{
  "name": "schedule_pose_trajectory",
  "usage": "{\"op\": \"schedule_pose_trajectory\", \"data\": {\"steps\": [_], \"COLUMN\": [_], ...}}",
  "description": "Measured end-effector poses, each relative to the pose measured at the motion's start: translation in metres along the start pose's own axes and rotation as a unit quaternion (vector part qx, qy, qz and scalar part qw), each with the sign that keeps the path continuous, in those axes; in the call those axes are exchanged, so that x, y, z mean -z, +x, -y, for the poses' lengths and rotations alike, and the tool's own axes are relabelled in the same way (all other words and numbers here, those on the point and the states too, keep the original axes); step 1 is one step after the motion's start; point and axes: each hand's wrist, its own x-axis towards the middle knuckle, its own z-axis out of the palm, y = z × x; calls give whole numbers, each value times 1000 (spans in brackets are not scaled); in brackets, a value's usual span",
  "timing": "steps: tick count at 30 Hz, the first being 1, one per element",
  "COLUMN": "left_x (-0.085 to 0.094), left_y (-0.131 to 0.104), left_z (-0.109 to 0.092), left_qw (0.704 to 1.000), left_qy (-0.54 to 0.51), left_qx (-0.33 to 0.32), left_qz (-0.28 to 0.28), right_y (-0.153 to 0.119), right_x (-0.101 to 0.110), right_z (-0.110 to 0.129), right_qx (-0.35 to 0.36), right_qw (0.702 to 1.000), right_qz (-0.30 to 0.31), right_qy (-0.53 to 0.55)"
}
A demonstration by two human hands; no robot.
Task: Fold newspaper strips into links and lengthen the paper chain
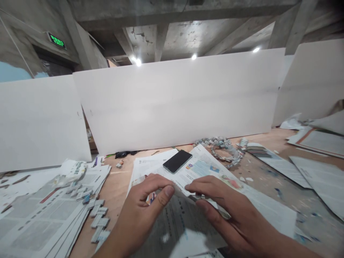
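Note:
My left hand [150,199] is closed, thumb against the curled fingers, at the upper left edge of a printed sheet of paper [177,218]. On the other side my right hand [228,208] pinches the same sheet's upper edge between thumb and fingers, and a pale bit of paper shows in that grip. The sheet slopes down toward me between the two hands; its lower part is in shadow. Just beyond the hands, a black smartphone [177,161] lies on printed papers [199,165]. Behind it is a coiled chain of folded paper links [224,148].
On the left, stacked printed sheets [40,222] lie beside another folded-paper chain [98,218] and a crumpled white plastic bag [73,172]. More sheets [319,175] and a stack of paper strips [258,149] lie right. White panels [177,104] stand along the table's back.

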Motion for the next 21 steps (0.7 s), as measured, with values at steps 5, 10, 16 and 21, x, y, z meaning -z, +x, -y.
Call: {"op": "schedule_pose_trajectory", "data": {"steps": [5,10,16,21], "left_x": [-1,-2,-3,-3], "left_y": [0,0,-1,-2], "left_z": [0,1,0,2], "left_qw": [1000,1000,999,1000], "left_qy": [-15,-13,-28,-9], "left_qx": [-2,4,-3,-8], "left_qz": [4,-28,-23,-21], "right_y": [0,0,2,4], "right_x": [-4,-7,-8,-7], "right_z": [-1,-2,2,-1], "right_qx": [-57,-43,-27,-23], "right_qw": [995,995,995,998], "right_qz": [79,88,95,55], "right_qy": [17,12,-16,-18]}}
